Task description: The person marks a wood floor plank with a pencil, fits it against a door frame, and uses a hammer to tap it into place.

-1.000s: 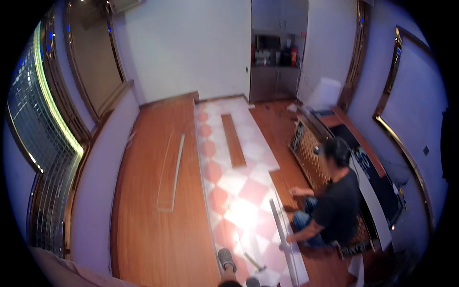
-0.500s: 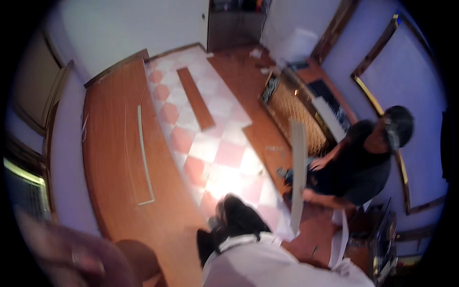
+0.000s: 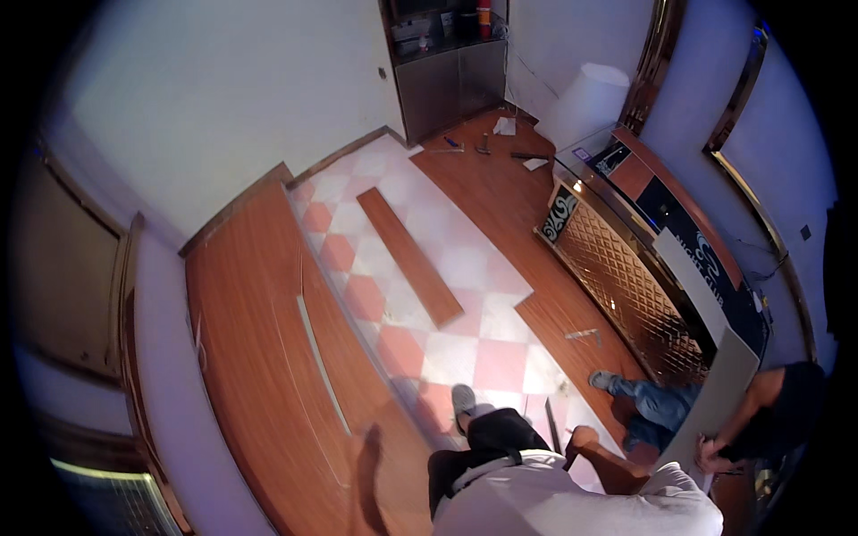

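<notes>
My right hand (image 3: 585, 440) shows at the end of my bent forearm, in front of my pale shirt. Its fingers cannot be made out. A narrow dark strip (image 3: 553, 425) stands just left of it; whether the hand touches it, I cannot tell. My left hand is out of the picture; an arm-like shadow (image 3: 368, 482) falls on the wood-look floor. Ahead of my shoe, a loose reddish-brown floor plank (image 3: 409, 256) lies on the checkered tiles (image 3: 500, 362). To my right, a crouching person's hand (image 3: 712, 454) grips a long board (image 3: 715, 371), its pale side showing.
Laid wood-look flooring (image 3: 255, 357) runs along the left, with a pale thin strip (image 3: 322, 362) on it. A counter with a quilted gold front (image 3: 626, 281) stands at the right. A hammer (image 3: 483, 143) and a white bin-like object (image 3: 590, 103) are near the far cabinet (image 3: 451, 85).
The view has shifted and sharpened. A blurred hand at the lower left has gone out of view, and my right forearm has come in. The other person with the board appears lower and farther right.
</notes>
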The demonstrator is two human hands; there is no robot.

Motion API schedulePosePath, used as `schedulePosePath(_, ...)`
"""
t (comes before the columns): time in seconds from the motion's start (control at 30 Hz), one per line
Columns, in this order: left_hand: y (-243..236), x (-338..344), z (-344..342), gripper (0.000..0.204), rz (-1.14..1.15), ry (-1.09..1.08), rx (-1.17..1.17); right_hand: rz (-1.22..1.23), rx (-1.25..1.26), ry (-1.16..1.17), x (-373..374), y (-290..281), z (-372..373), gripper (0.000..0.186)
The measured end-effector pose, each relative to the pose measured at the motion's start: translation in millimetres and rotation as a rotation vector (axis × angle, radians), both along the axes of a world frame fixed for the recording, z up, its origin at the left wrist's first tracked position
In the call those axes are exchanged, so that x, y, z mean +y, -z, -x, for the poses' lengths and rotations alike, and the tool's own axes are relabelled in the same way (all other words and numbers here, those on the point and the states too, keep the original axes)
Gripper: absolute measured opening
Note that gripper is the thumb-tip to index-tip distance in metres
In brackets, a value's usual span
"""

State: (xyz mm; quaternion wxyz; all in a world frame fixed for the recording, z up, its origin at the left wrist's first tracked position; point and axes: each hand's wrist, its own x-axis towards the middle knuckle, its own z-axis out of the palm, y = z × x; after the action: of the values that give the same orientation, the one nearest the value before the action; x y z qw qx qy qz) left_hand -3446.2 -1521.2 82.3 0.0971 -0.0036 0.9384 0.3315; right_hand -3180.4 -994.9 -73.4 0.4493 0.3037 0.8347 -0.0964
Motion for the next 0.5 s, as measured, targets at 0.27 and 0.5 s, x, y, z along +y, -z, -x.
schedulePosePath(0.27, 32.7, 92.3, 98.4, 0.027, -0.302, -0.044, -0.425, -0.051, 0.727, 0.035, 39.4, -105.9, 313.0, 0.022)
schedulePosePath(0.5, 25.7, 162.4, 335.3, 0.035, -0.378, 0.244, -0.378, 0.57, 1.045, 0.611, 17.7, -181.2, 530.8, 0.028)
